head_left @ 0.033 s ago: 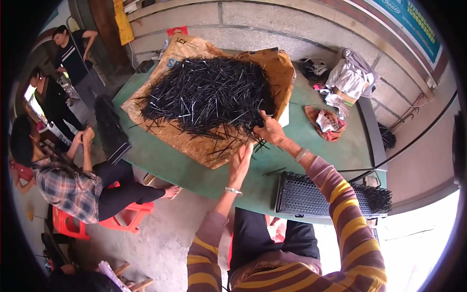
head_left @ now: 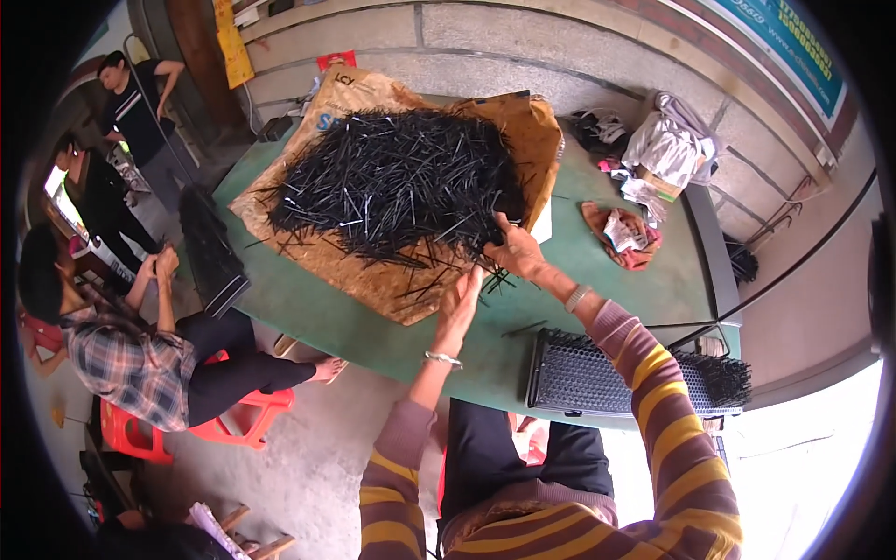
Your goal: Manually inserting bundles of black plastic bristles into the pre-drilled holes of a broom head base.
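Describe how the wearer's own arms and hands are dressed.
Both arms wear long knitted-looking sleeves in brownish mauve with mustard-yellow bands. The ungloved left hand has a slim silver-coloured bangle at its wrist; the ungloved right hand, a broader silver-coloured wristband, perhaps a watch.

One counter point(head_left: 663, 299). On it, toward twelve o'clock, one sack point(head_left: 341, 273) and one pile of sticks point(head_left: 401, 177), the pieces too many and tangled to count. At four o'clock, one perforated block point(head_left: 588, 375); near three, one rust bag point(head_left: 644, 254). Two wristbands point(head_left: 442, 359), one per wrist. Toward ten, two standing people point(head_left: 142, 117); between eight and nine, one seated person point(head_left: 131, 369). At eleven, one yellow sheet point(head_left: 233, 42); at two, one banner point(head_left: 779, 42).
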`<state>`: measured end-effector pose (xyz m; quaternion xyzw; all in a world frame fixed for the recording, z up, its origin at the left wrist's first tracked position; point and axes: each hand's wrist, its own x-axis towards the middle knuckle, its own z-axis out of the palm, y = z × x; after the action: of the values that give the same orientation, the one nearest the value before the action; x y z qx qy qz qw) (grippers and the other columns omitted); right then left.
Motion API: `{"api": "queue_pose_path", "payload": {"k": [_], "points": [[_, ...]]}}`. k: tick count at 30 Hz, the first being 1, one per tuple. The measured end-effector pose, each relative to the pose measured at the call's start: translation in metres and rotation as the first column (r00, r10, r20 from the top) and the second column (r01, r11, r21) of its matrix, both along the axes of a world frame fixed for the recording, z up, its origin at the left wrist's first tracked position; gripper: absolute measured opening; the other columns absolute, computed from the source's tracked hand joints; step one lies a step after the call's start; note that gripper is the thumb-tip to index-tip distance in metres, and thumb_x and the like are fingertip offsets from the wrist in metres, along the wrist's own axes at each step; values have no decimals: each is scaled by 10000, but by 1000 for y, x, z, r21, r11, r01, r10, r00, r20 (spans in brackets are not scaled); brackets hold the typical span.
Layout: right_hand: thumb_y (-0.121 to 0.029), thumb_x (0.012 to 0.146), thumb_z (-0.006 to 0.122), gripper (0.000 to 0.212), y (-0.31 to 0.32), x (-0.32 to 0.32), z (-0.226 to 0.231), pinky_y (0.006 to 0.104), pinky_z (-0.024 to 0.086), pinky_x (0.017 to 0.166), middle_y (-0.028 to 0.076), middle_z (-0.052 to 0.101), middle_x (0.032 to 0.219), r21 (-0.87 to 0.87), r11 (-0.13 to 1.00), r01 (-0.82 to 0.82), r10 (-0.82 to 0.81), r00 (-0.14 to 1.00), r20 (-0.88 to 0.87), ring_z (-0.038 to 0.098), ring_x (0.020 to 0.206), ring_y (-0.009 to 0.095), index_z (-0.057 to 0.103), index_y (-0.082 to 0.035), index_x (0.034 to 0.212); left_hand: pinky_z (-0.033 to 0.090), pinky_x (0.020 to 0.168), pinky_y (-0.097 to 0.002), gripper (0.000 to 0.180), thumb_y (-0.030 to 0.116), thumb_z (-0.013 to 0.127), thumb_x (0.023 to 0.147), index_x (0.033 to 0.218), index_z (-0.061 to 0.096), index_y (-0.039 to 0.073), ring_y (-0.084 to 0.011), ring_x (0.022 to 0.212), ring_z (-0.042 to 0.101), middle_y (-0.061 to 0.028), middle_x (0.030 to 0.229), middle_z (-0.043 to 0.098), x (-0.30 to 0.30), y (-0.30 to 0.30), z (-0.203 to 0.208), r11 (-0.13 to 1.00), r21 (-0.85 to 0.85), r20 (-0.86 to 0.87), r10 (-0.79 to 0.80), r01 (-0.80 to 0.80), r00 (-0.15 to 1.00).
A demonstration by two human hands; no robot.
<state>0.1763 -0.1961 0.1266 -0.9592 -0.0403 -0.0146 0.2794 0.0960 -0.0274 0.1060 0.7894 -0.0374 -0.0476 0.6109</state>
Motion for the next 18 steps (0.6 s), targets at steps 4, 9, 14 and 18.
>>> {"api": "queue_pose_path", "payload": {"k": [4,9,14,18], "points": [[-309,793,653,756,7,-14,6,472,510,842,255,659,1021,-35,998,-61,62,998,21,634,963,420,328,-54,1427,417,947,-381,784,756,442,861,1249,541,81,-214,1065,549,-28,1169,605,28,-8,-32,837,-533,-316,-60,-124,947],[-312,799,641,783,0,-18,1,467,509,851,265,646,1053,-66,996,-59,54,996,-69,622,1009,407,298,-57,1455,424,1022,-390,1079,876,462,716,1240,492,-67,-249,1122,560,-168,1138,608,32,-2,-31,701,-658,-463,-87,-276,882],[-324,815,632,766,3,-12,5,479,502,841,263,643,1037,-60,990,-128,128,992,-12,616,985,412,301,-33,1441,465,782,-343,618,623,456,934,1065,664,56,-203,865,630,-73,928,678,51,37,-71,789,-322,-103,520,-523,848],[-328,823,629,727,-2,-8,4,470,501,841,262,643,1032,-80,984,-161,157,986,-58,620,984,403,323,-42,1418,445,691,-400,441,366,445,982,964,599,-46,-306,753,611,-185,807,650,72,39,-32,967,209,132,118,-144,984]]}}
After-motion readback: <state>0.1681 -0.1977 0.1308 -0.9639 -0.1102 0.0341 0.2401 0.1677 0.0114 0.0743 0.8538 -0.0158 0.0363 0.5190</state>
